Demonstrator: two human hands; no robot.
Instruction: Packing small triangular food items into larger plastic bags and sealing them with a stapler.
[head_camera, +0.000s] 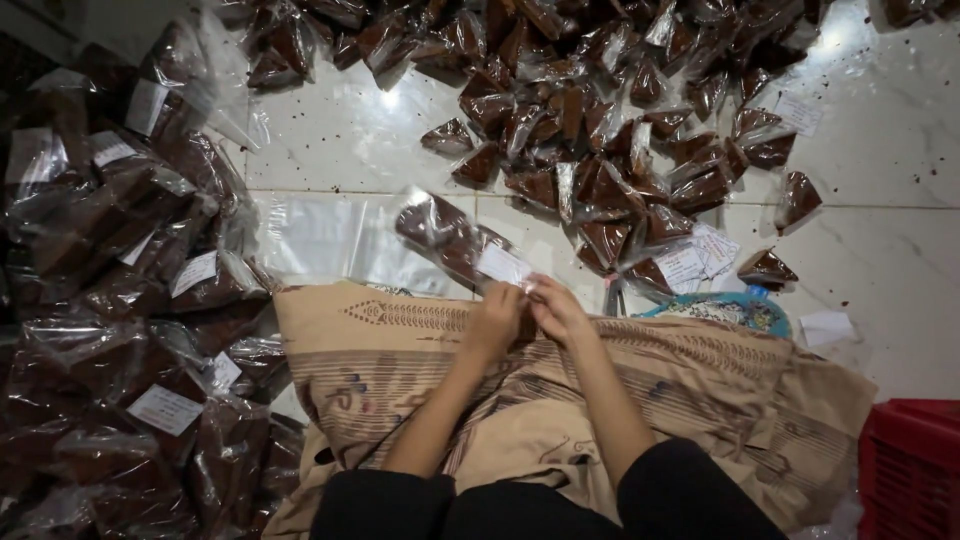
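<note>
Both my hands meet over my lap and grip the near end of a long clear plastic bag (445, 235) that holds several brown packets and a white label. My left hand (495, 318) pinches the bag's mouth from the left. My right hand (557, 308) pinches it from the right, fingers closed on the plastic. The bag stretches away from me, up and to the left, above the white tiled floor (340, 140).
A heap of filled, labelled bags (120, 300) lies along the left. Loose small brown packets (620, 110) are scattered at the top. White paper labels (695, 258) lie by my right hand. A red crate (912, 462) stands at the lower right. Patterned tan cloth (700, 390) covers my lap.
</note>
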